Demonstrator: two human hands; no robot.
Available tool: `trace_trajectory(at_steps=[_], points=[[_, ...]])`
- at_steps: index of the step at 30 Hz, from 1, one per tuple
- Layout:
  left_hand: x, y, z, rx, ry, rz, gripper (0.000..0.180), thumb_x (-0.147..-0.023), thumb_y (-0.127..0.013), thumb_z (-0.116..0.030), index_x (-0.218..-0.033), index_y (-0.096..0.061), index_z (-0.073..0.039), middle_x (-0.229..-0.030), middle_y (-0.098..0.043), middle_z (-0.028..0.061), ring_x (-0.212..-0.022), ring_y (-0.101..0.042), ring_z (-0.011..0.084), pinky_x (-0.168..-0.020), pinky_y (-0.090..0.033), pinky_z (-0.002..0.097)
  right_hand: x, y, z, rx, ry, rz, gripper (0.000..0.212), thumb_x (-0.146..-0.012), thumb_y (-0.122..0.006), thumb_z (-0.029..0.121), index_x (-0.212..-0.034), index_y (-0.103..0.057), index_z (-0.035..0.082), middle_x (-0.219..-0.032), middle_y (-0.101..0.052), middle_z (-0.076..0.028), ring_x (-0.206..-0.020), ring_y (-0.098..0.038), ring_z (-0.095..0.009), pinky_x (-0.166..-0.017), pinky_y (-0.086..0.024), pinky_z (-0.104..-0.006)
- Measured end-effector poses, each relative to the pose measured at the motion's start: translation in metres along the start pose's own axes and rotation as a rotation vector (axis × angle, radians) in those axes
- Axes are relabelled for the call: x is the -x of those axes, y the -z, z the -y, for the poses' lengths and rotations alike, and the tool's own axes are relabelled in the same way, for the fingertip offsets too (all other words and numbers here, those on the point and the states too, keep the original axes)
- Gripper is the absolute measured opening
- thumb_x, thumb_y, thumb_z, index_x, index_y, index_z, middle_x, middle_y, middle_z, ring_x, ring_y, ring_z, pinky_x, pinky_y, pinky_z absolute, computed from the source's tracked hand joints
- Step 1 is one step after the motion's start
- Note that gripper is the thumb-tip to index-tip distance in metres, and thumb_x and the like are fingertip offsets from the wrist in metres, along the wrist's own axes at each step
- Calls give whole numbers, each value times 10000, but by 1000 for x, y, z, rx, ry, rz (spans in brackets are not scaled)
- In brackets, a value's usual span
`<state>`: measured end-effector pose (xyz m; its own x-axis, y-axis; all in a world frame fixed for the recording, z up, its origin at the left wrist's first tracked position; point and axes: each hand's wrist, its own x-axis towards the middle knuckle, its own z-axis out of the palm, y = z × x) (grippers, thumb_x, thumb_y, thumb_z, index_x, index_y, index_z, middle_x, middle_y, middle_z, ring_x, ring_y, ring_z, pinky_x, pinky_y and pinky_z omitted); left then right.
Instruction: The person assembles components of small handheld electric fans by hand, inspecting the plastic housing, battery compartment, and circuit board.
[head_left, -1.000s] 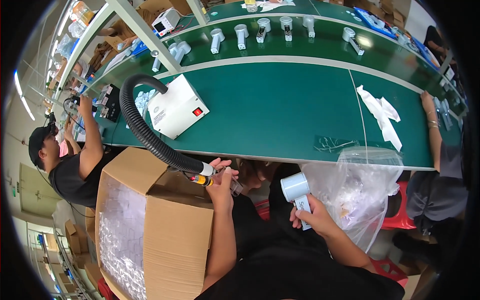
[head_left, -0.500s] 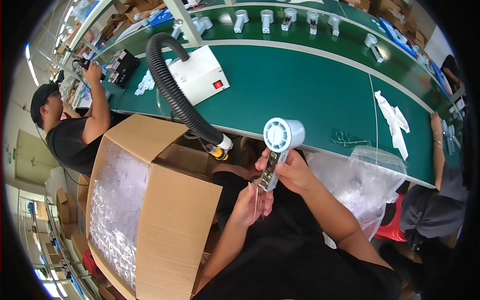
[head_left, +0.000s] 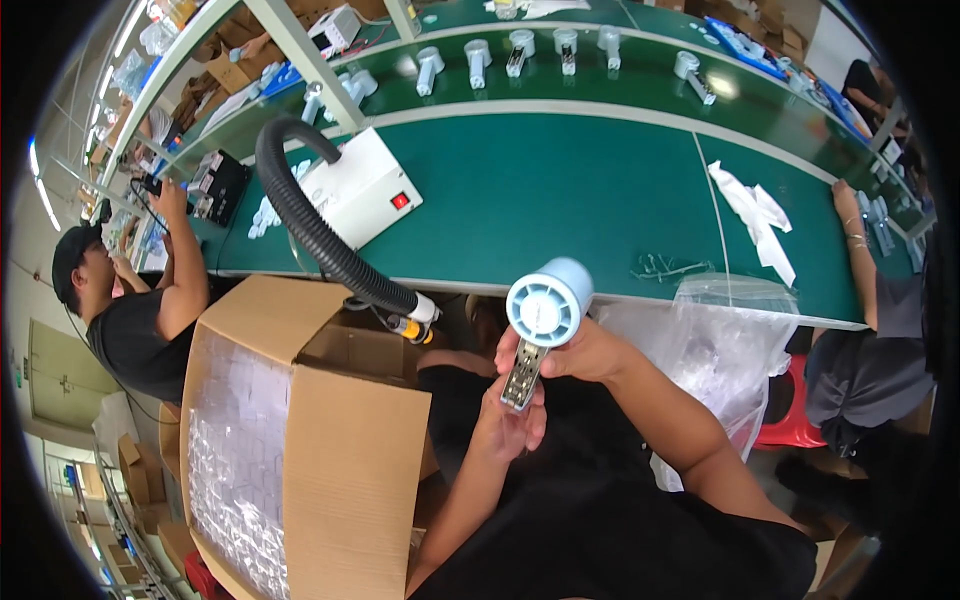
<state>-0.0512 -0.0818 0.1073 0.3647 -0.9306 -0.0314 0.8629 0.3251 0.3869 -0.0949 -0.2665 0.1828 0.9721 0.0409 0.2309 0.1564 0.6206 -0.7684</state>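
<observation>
- The open carton (head_left: 355, 460) stands at the left, packed with clear plastic pieces (head_left: 235, 450); its raised flap could catch the left forearm, so elbow room probably matters.
- The black hose (head_left: 320, 240) arches off the worktop (head_left: 540, 190), its white nozzle (head_left: 426, 309) hanging near the hands but apart from them; best not to bump it.
- The left hand (head_left: 508, 425) has its fingers partly curled below the handle's lower end, seemingly touching it; whether it also grips something I cannot tell. A light, steadying touch should do.
- The pale-blue handheld device (head_left: 541, 318) is in front of the person's body, round slotted head uppermost, its exposed inner parts (head_left: 523, 375) showing; fingertips are best placed on the casing rim.
- The right hand (head_left: 580, 352) wraps the device from behind, just under the head; a firm hold there should prevent twisting.
</observation>
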Motion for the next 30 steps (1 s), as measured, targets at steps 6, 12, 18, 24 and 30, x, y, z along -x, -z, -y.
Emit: trace_trajectory(at_steps=[6, 12, 18, 24, 30], points=[[1, -11, -10, -205, -31, 40, 510, -954, -536, -487, -1144, -470, -18, -1012, -587, 151, -613, -610, 229, -423, -472, 277, -2, 1, 8, 42, 12, 30, 567, -818, -780, 241, -1262, -536, -13, -1080, -667, -112, -1054, -641, -230, -937, -503, -381], [-3, -21, -9, -174, -55, 47, 463, -972, -500, -482, -1116, -476, -42, -1009, -584, 152, -577, -579, 218, -406, -441, 273, -8, 3, 8, 83, 73, 39, 609, -844, -746, 335, -1282, -519, -22, -1048, -667, -90, -1031, -627, -210, -913, -497, -361], [-15, -23, -14, -145, -27, 31, 448, -1003, -446, -446, -1209, -452, -49, -1011, -603, 165, -594, -613, 239, -408, -457, 279, -8, 12, 22, 174, 38, 96, 553, -878, -712, 299, -1279, -518, -29, -1083, -667, -88, -1077, -611, -208, -954, -480, -359], [-20, -27, -15, -119, -96, -60, 682, -924, -433, -649, -1164, -501, -14, -940, -607, 123, -466, -566, 198, -357, -436, 273, 5, 9, -3, 384, -88, 151, 794, -835, -710, 482, -1398, -432, -5, -1340, -534, -145, -1252, -495, -246, -1075, -370, -394], [-15, -29, -28, -359, -326, -182, 556, -877, -704, -385, -1208, -520, 23, -1100, -644, 131, -771, -684, 196, -674, -574, 302, 31, -19, -6, 560, -164, -23, 907, -783, -764, 414, -1459, -325, -2, -1408, -451, -137, -1293, -457, -230, -1048, -387, -375]])
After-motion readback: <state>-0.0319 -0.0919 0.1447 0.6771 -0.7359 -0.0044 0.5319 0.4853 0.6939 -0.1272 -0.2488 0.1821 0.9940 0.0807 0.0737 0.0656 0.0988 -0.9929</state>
